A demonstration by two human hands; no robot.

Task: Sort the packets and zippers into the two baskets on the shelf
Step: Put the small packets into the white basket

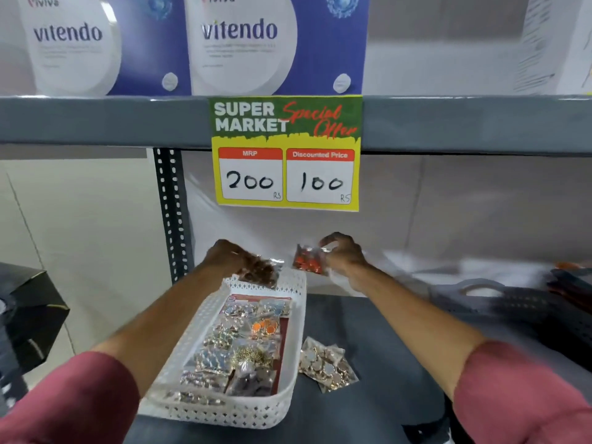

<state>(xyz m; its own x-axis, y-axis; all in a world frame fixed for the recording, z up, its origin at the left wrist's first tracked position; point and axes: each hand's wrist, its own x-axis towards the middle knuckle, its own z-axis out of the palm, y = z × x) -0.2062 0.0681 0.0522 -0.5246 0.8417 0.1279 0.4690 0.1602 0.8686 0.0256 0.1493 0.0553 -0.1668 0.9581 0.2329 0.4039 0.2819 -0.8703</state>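
While both hands are reaching to the middle of the frame, the left hand [237,261] is gripping a clear crinkly packet of brown pieces [261,272] over the far end of the white perforated plastic basket [224,415]. The right hand [344,254] is pinching a clear packet of orange pieces [307,262] just right of that basket. Many glossy packets are filling it; two more packets [326,363] are lying on the dark grey shelf [368,331] beside it. A second, dark basket [499,299] is sitting blurred at right.

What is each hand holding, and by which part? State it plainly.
The right hand pinches a clear packet of orange pieces by its upper right edge. The left hand grips a packet of brown pieces over the white basket; where exactly is blurred.
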